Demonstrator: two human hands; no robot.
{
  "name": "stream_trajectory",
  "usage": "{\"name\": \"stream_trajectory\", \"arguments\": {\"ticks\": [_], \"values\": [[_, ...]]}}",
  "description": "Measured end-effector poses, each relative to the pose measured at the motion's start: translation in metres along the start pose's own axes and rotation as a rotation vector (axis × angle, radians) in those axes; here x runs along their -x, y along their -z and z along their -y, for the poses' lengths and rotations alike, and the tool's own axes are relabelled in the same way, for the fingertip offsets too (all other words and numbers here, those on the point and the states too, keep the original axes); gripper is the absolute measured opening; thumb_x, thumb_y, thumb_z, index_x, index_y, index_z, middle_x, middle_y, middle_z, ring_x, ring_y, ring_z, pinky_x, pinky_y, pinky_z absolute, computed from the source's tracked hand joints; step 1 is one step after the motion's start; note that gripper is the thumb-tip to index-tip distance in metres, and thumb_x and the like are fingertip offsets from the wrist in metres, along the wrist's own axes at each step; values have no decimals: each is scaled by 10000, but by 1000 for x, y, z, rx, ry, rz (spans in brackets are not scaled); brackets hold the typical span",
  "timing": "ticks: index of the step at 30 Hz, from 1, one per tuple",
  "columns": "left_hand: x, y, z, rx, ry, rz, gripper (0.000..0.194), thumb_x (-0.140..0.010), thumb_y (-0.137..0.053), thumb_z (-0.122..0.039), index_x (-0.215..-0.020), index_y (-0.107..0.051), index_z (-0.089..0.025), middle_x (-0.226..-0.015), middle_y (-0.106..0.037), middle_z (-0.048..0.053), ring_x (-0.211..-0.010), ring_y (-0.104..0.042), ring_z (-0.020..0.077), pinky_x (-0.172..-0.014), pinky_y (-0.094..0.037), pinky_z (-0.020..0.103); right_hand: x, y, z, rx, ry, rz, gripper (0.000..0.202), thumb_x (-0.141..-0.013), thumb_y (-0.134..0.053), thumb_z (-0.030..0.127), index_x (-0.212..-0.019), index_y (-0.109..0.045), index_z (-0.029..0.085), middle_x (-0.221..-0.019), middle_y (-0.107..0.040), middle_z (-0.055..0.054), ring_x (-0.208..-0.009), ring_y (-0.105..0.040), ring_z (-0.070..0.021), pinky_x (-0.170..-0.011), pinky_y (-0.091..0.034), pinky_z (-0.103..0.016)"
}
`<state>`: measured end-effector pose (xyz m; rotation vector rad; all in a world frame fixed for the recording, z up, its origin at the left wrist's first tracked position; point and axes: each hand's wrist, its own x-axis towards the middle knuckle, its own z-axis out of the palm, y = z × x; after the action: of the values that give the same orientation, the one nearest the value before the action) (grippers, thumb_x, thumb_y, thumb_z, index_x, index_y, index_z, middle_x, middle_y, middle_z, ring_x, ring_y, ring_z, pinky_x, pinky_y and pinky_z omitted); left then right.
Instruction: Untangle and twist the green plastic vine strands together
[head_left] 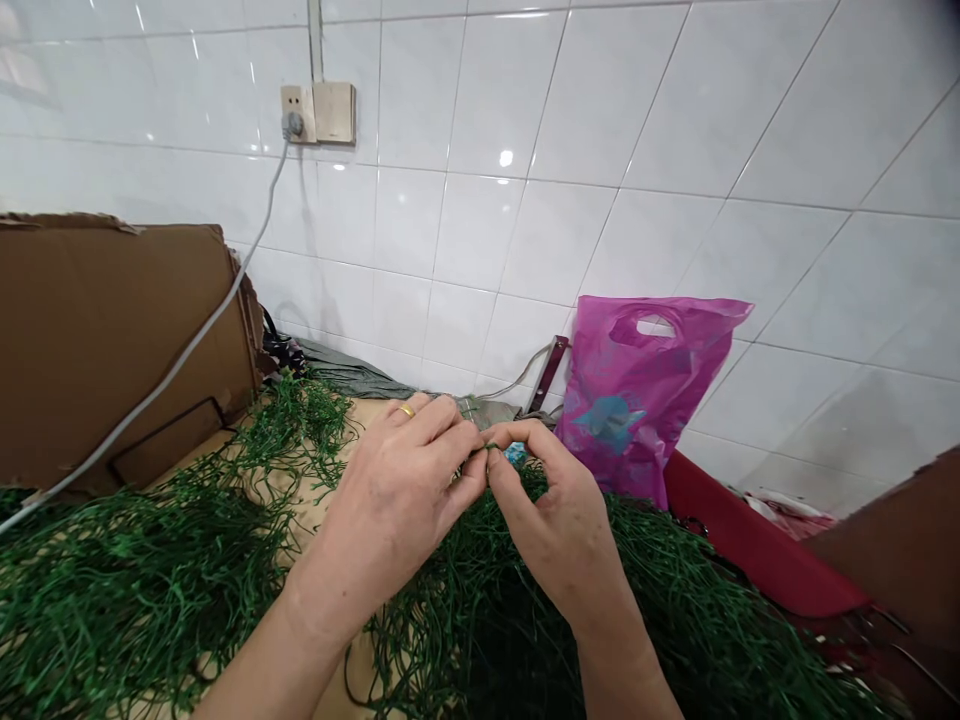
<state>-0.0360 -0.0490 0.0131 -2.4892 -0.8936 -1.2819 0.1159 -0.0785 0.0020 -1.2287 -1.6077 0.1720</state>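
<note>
Green strand [492, 447], held at the touching fingertips of the left hand [397, 475] and right hand [559, 510], both pinched narrow on it, looks light, thin and pliant, probably best gripped by fingertips.

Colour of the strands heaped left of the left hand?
Green, darker in the shaded gaps; the strands show best in the head view.
</note>
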Motion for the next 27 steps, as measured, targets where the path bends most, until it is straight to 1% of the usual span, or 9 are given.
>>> {"name": "stream_trajectory", "arguments": {"ticks": [3,7,11,14,17,19,22,24,27], "values": [[-1,1,2,-42,-16,-9,178,-965,-530,-157,-842,-659,-157,-816,-613,34,-796,-555,197,-773,-446,356,-1,0,0,-94,-60,44,116,-920,-504,255,-878,-604,212,-923,-678,-23,-911,-625,-185,-837,-457,-313],[-1,0,4,-68,-36,12,178,-959,-539,-143,-837,-667,-155,-817,-628,35,-791,-551,194,-767,-448,352,-2,1,-1,-154,-98,61,133,-930,-520,289,-898,-624,211,-957,-704,-39,-941,-642,-199,-864,-470,-323],[-1,-2,6,-97,-31,23,209,-977,-519,-148,-840,-676,-160,-835,-634,41,-811,-555,199,-795,-443,365,-1,3,-1,-106,-67,65,154,-926,-513,287,-931,-643,206,-1003,-720,-54,-971,-640,-214,-891,-464,-342],[-1,-4,7,-104,-32,28,213,-986,-513,-163,-858,-684,-161,-845,-634,44,-802,-548,203,-767,-431,365,0,4,-1,-54,-41,57,166,-927,-527,297,-964,-659,206,-1028,-719,-55,-988,-636,-216,-896,-455,-339],[0,-6,6,-115,-56,32,221,-982,-509,-149,-838,-676,-159,-821,-623,39,-774,-533,200,-751,-419,365,1,2,-1,-6,-28,0,158,-932,-529,296,-899,-658,211,-958,-716,-44,-934,-640,-208,-854,-458,-326],[0,-6,5,-95,-37,47,214,-983,-503,-149,-862,-680,-158,-833,-619,39,-798,-544,205,-771,-420,370,1,-1,-1,14,-25,-27,161,-925,-509,268,-855,-643,214,-907,-711,-40,-897,-642,-206,-830,-461,-325],[2,-6,2,-24,9,123,204,-993,-493,-186,-914,-680,-160,-852,-598,37,-830,-556,213,-771,-417,371,2,-6,-1,67,-13,-60,132,-863,-497,213,-808,-617,219,-859,-704,-37,-860,-639,-214,-819,-458,-336],[2,-5,2,9,17,207,207,-996,-491,-211,-894,-664,-162,-843,-577,33,-792,-538,205,-733,-403,361,2,-7,-1,100,-10,-65,120,-814,-477,189,-744,-567,226,-775,-665,-22,-781,-611,-202,-755,-454,-321],[0,-3,2,106,14,297,222,-996,-473,-199,-828,-615,-167,-796,-538,15,-744,-500,181,-689,-379,329,0,-6,-2,44,-51,21,155,-795,-411,190,-651,-430,244,-620,-492,26,-606,-488,-154,-582,-396,-270]]}}
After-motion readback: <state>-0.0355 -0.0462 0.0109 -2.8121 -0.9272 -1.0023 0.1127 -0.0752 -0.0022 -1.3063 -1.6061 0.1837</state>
